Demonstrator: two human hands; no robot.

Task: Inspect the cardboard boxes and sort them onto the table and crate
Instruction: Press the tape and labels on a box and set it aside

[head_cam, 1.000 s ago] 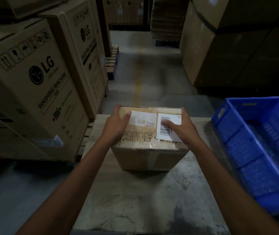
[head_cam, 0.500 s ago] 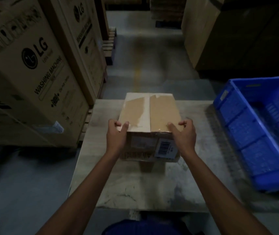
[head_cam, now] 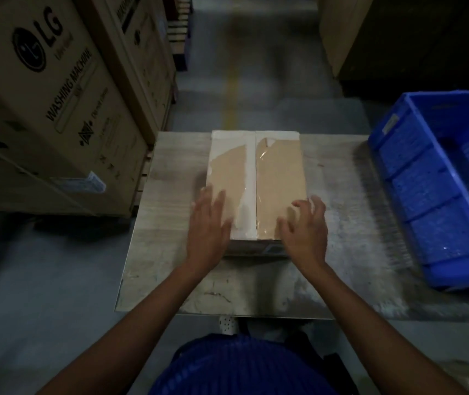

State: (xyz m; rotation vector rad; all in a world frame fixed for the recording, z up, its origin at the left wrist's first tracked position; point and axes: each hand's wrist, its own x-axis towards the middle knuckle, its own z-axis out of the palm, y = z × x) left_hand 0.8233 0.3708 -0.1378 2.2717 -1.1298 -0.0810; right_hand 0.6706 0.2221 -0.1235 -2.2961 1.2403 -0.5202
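The cardboard box (head_cam: 273, 178) sits flat in the middle of the table (head_cam: 338, 212), its long side running away from me. Its top is plain brown. On the left flap a pale, whitish patch runs along the far edge and down beside the centre seam. The seam itself is covered by a strip of clear glossy tape that catches the light. The right flap is mostly clean brown, with a small pale nick near the far end. A thin sliver of the near face shows under the front edge, with the corner of a label on it, too little to read.

My left hand (head_cam: 209, 226) lies over the box's near left corner, fingers straight and spread, holding nothing. It is blurred, so I cannot tell if it presses the cardboard. My right hand (head_cam: 306, 232) is at the near right corner, fingers loosely bent and apart, gripping nothing.

At far left, a large carton (head_cam: 42, 115) standing on the floor carries the LG logo and the words "WASHING MACHINE" in dark print. Small symbols below them are too fine to make out. The second tall carton (head_cam: 142, 52) beside it has dark print that I cannot read. At far right, the blue crate (head_cam: 415, 192) rests at the table's right edge, apart from the box. A small pale tag on its wall is unreadable.
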